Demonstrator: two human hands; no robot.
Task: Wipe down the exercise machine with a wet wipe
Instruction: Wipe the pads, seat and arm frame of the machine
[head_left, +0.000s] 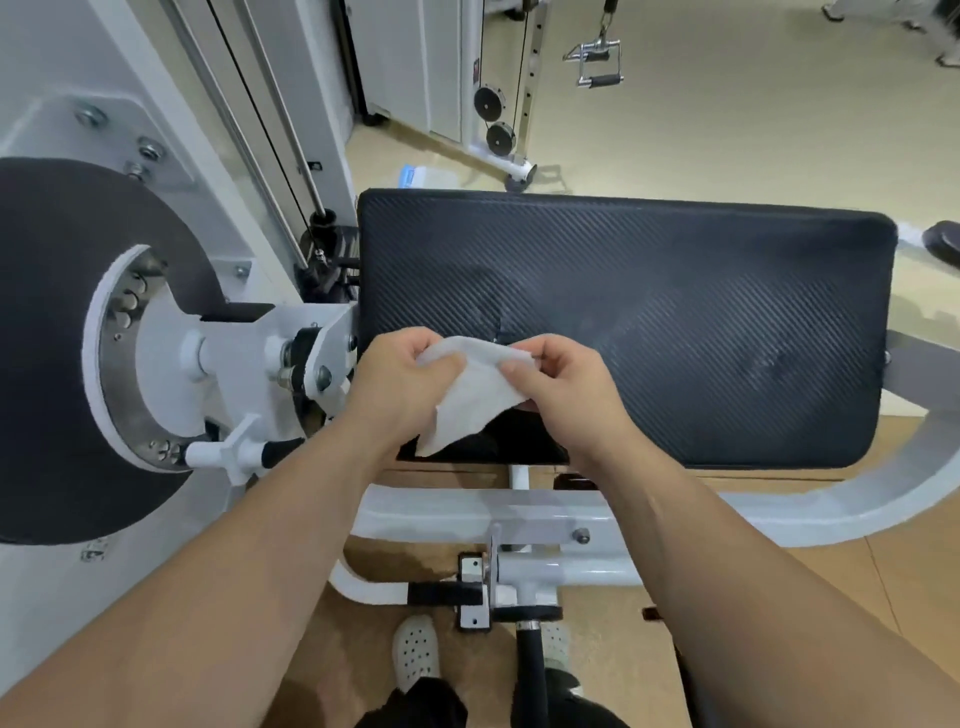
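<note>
We are holding the wipe (478, 402) just below the middle of the frame, over the near left part of the pad (701, 312). Our left grip (400, 379) is pinching the wipe's upper left end between curled fingers and thumb, and our right grip (566, 395) is pinching its upper right edge the same way. The wipe is hanging crumpled between them, with its lower corner dangling toward the pad's near edge. We cannot tell whether it is touching the pad. The black, ribbed pad is lying across the centre and showing faint smears. At the left, a disc (47, 364) is sitting against the white frame (675, 512). A handle (597, 62) is hanging at the upper right.
</note>
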